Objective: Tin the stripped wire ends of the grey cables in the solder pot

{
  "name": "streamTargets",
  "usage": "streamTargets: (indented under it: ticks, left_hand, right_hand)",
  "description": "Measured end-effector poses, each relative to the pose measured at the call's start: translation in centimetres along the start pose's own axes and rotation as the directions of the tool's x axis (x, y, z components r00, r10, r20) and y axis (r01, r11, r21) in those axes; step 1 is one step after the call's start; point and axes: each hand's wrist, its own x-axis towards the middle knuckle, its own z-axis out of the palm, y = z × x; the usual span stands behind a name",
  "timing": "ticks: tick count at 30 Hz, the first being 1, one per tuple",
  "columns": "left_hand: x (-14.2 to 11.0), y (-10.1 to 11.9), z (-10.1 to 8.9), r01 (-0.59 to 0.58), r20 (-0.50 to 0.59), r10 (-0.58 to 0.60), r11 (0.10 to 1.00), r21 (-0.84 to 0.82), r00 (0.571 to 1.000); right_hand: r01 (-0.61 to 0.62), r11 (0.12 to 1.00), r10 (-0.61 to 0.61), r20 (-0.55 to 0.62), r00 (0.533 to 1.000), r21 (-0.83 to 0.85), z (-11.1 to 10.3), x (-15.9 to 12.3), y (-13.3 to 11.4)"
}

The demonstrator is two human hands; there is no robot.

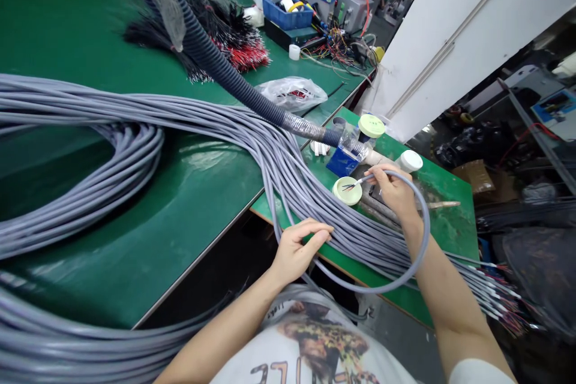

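My right hand (pixel 392 189) pinches the end of one grey cable (pixel 420 234), and the cable's bare wire tips dip into a small round open tin (pixel 347 190). That cable loops down and around my right forearm. My left hand (pixel 297 250) rests with curled fingers on the thick bundle of grey cables (pixel 315 195) that crosses the green bench (pixel 198 192). The bundle's stripped ends with coloured wires (pixel 499 303) hang off the bench at the right.
A black corrugated hose (pixel 216 57) slants down to a blue block (pixel 342 162). White jars with lids (pixel 410 161) stand near it. Black and red wire bundles (pixel 234 42), a plastic bag (pixel 292 93) and a blue bin (pixel 288 12) lie farther back. A white panel (pixel 459 30) stands at the right.
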Motion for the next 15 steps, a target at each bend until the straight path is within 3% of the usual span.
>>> streamTargets:
  ticks: [8,15]
  left_hand:
    - [0.2,-0.3,-0.4,0.065,-0.020,-0.065,0.997,-0.046,0.998]
    - [0.2,-0.6,-0.4,0.083,-0.026,-0.085,0.995,-0.055,0.996]
  right_hand:
    - [0.080,0.985,-0.073,0.049,0.996,-0.156,0.6,0.0,-0.3]
    - [0.099,0.978,-0.090,0.059,0.994,-0.184,1.2,-0.1,0.0]
